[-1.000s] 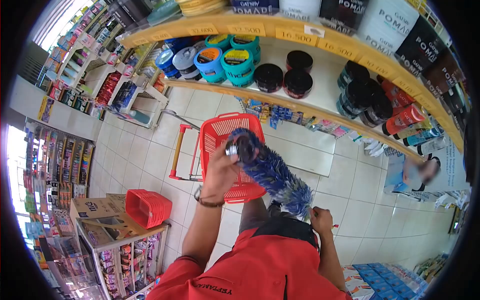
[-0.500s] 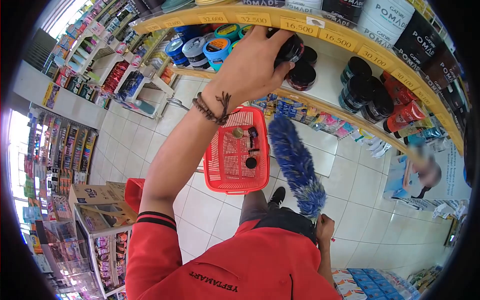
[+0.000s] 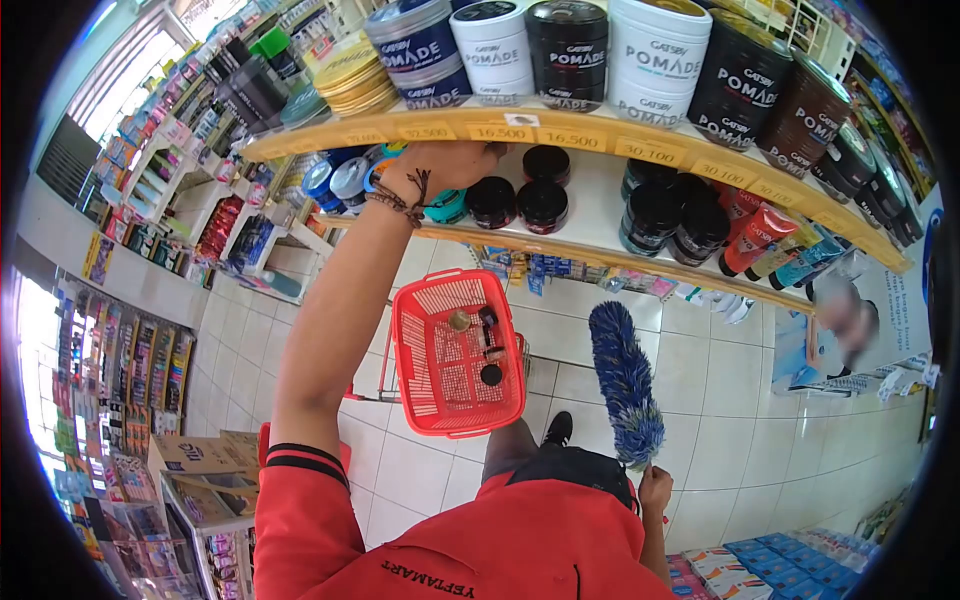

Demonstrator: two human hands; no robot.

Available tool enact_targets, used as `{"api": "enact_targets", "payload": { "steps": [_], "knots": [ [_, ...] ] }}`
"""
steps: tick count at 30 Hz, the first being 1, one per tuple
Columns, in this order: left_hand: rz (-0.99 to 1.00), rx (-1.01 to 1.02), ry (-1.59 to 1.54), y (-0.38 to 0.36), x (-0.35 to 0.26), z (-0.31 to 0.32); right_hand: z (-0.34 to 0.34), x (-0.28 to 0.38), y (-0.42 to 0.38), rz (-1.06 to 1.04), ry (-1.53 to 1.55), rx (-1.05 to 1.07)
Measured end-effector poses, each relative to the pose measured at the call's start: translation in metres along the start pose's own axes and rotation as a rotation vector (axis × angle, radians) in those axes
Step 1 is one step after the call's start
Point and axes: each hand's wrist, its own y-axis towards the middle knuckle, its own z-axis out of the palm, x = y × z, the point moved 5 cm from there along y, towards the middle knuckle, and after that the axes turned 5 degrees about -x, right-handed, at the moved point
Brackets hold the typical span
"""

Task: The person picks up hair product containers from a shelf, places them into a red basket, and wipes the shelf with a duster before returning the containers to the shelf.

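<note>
My left hand (image 3: 445,165), with a braided bracelet at the wrist, reaches onto the shelf under the yellow price strip. Its fingers are mostly hidden, so I cannot make out whether they grip anything. Just in front of it stands a black jar (image 3: 491,203), with a second black jar (image 3: 543,205) to its right and a third black jar (image 3: 546,165) behind that. Teal and blue-lidded tubs sit left of the hand. Low at my side, my right hand (image 3: 656,488) is closed round the handle of a blue duster (image 3: 625,375), which points upward and hangs clear of the shelf.
Pomade tubs (image 3: 570,55) crowd the upper shelf above the price strip (image 3: 560,132). More dark jars (image 3: 650,215) and squeeze tubes (image 3: 755,240) stand farther right. Below the shelf is a red basket (image 3: 405,340) with a few small items. Cardboard boxes (image 3: 205,453) are at lower left.
My left hand has shifted left and deeper under the price strip. The black jar it held now appears to stand among the others on the shelf. The duster stays in my right hand.
</note>
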Motion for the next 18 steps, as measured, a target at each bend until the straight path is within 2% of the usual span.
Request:
{"api": "enact_targets", "payload": {
  "steps": [2,3,5,6,12,14,15,17,18],
  "knots": [
    [-0.092,0.188,-0.037,0.009,0.007,0.010,0.007,-0.012,-0.006,0.029,0.003,-0.004],
    [-0.086,0.185,-0.036,0.013,0.011,0.015,0.011,-0.019,-0.009,0.053,0.000,-0.003],
    [-0.016,0.183,0.031,0.017,0.020,0.029,0.019,-0.036,-0.017,0.078,-0.011,-0.005],
    [0.102,0.238,0.270,0.018,0.019,0.032,0.023,-0.046,-0.022,0.123,-0.003,0.037],
    [0.139,0.201,0.256,0.017,0.021,0.027,0.075,-0.152,-0.059,0.346,0.061,0.089],
    [0.150,0.186,0.254,0.026,0.013,0.032,0.073,-0.161,-0.079,0.496,-0.150,-0.092],
    [0.155,0.181,0.253,0.028,0.011,0.033,0.084,-0.185,-0.083,0.495,-0.144,-0.093],
    [0.165,0.171,0.251,0.032,0.006,0.035,0.115,-0.245,-0.079,0.587,-0.154,0.037],
    [0.171,0.167,0.248,0.031,0.008,0.033,0.113,-0.244,-0.080,0.588,-0.149,0.037]
  ]
}}
